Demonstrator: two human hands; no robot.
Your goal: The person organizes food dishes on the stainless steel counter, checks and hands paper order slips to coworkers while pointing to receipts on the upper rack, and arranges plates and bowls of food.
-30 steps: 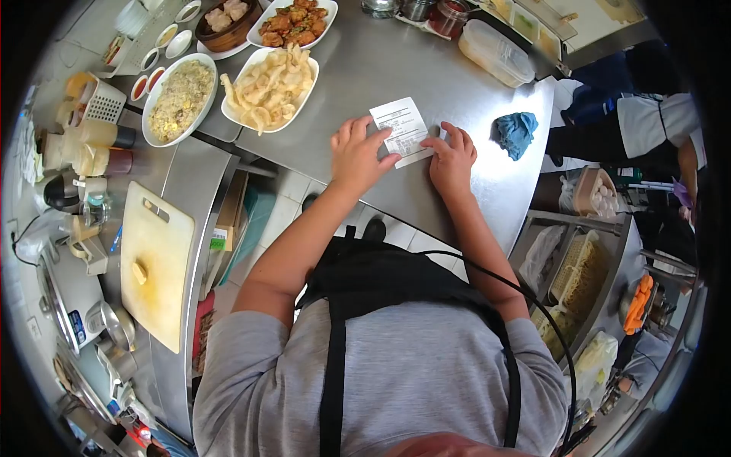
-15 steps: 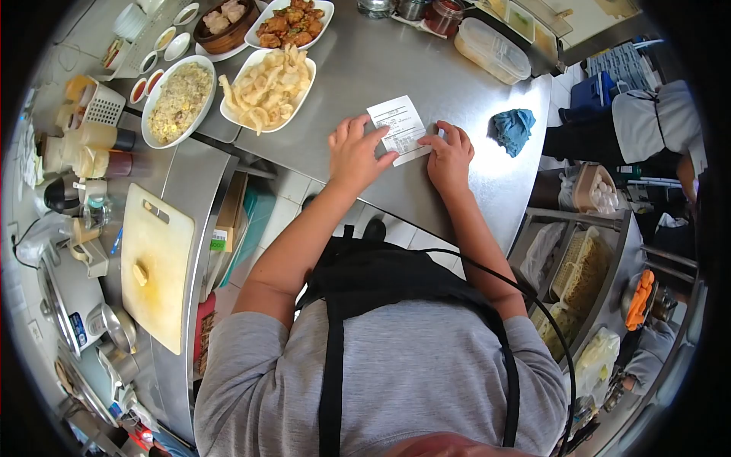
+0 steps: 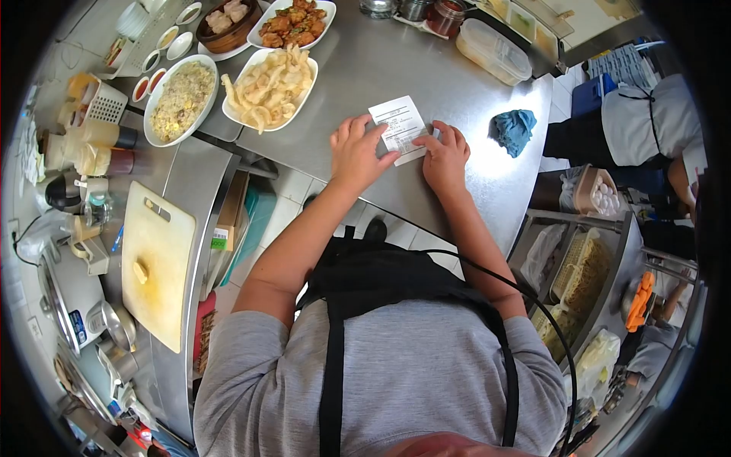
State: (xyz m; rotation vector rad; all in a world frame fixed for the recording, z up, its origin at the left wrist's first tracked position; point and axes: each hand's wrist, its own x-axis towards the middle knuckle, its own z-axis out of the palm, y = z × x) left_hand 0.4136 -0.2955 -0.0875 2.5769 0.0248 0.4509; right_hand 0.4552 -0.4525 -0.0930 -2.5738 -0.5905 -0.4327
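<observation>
A printed paper slip [image 3: 399, 126] lies on the steel table [image 3: 343, 68]. My left hand [image 3: 356, 152] rests at the slip's left edge, its fingers apart and the thumb and index finger at the paper. On the other side, my right hand [image 3: 445, 156] has its index finger on the slip's lower right part, with the other fingers bent; something small and pale shows between them. Left of the slip are a white dish of pale crisps [image 3: 270, 87], an oval bowl of fried rice [image 3: 181, 103] and a dish of glazed brown pieces [image 3: 293, 24].
A blue cloth [image 3: 513, 131] and a lidded plastic container [image 3: 493, 50] are on the table's right. A cutting board [image 3: 158, 266] lies on the left counter. Another person [image 3: 647, 126] stands at the right, beyond the table's edge. Noodles [image 3: 583, 266] fill a basket at lower right.
My right hand has shifted slightly left, its index finger moving a little over the slip. The person at the right has moved slightly. My left hand stays almost still.
</observation>
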